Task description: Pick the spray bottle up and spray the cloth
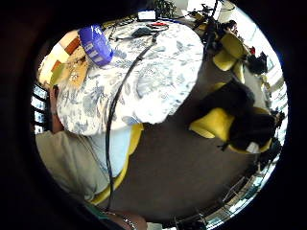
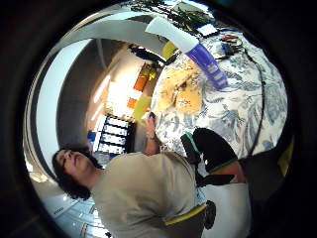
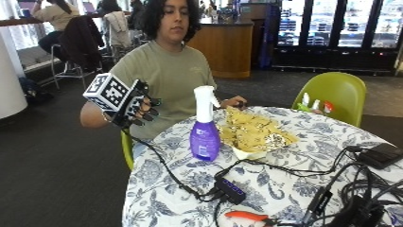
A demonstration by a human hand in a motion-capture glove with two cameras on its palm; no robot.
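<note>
Purple plastic spray bottle (image 3: pixel 205 125) with a white trigger head stands upright on the floral-clothed surface (image 3: pixel 277 189), touching nothing, the yellow crumpled cloth (image 3: pixel 255 130) just beside it. Gloved right hand (image 3: pixel 140 109) hovers off the edge, fingers loosely spread, empty; the bottle lies toward its four o'clock.

Round floral-clothed table (image 3: pixel 353 156) with spray bottle (image 3: pixel 205 130), yellow cloth (image 3: pixel 255 130), cables, orange-handled pliers (image 3: pixel 249 216)
</note>
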